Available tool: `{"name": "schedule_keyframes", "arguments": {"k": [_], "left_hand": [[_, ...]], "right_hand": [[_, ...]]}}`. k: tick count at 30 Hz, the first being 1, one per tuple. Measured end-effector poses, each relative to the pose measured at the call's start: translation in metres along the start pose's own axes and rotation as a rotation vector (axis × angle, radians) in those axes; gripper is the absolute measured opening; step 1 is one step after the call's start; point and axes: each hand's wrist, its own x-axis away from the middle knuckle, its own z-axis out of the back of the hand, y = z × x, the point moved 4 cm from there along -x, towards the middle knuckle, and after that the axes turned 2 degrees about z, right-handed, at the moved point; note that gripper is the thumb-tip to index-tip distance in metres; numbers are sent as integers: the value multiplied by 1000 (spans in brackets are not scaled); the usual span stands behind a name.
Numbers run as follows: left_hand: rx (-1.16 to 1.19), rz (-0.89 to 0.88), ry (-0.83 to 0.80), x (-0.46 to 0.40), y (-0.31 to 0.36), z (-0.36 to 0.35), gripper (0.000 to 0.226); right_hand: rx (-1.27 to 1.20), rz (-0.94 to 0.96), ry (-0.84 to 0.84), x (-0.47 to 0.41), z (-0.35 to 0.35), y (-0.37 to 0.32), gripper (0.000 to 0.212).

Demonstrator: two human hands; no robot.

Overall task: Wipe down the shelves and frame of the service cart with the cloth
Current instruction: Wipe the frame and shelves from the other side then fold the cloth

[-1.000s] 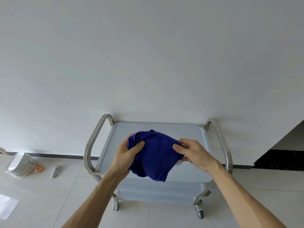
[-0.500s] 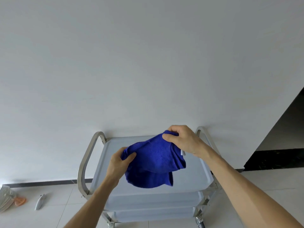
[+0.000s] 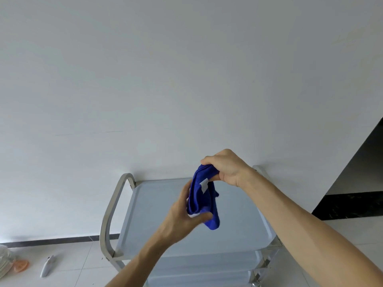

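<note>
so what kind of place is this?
Probably a back room or service area in a restaurant or canteen, though that is a guess. A steel service cart stands against a bare white wall on a tiled floor, with stacked dishes left on the floor.

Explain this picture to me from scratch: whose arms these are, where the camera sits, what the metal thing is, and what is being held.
There is no machine here. The camera is worn on a person's head and looks forward and down, so the two bare arms reaching in from the bottom are the wearer's own. The right hand pinches the top of a blue cloth, and the left hand grips it lower down, so the cloth hangs between them in the air above the service cart. That cart is a steel trolley with tray shelves and curved handles, standing against a white wall. Its top shelf looks bare. On the floor at the far left lie stacked plates, something orange and a small white object.
</note>
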Motion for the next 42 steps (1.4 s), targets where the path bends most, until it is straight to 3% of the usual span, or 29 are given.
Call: {"name": "schedule_keyframes", "arguments": {"k": [3, 8, 11, 15, 18, 24, 26, 29, 31, 36, 42], "left_hand": [[-74, 34, 209, -8, 11, 21, 53], [-68, 25, 178, -26, 42, 60, 27], [80, 33, 162, -37, 60, 71, 24], [393, 182, 177, -54, 68, 77, 22], [572, 302, 173, -64, 66, 79, 24], [729, 532, 292, -61, 25, 94, 17], [761, 593, 386, -54, -1, 99, 28], [781, 689, 456, -42, -34, 97, 11], [824, 727, 438, -37, -49, 93, 24], [1034, 627, 282, -30, -62, 75, 21], [971, 652, 207, -30, -77, 37, 43]], "right_hand": [[-8, -9, 41, -5, 13, 1, 5], [57, -55, -46, -8, 30, 11, 8], [5, 16, -166, -5, 28, 11, 16], [-392, 94, -434, 0, 9, 21, 36], [-437, 141, -567, 5, -13, 44, 57], [-318, 44, -522, 5, -19, 68, 69], [-239, -1, -548, 3, -14, 68, 69], [-160, -137, -542, -2, -11, 81, 60], [-151, -196, -511, -6, -11, 89, 51], [-242, -183, -401, -15, -1, 87, 35], [-269, -83, -399, -18, 16, 70, 30]]}}
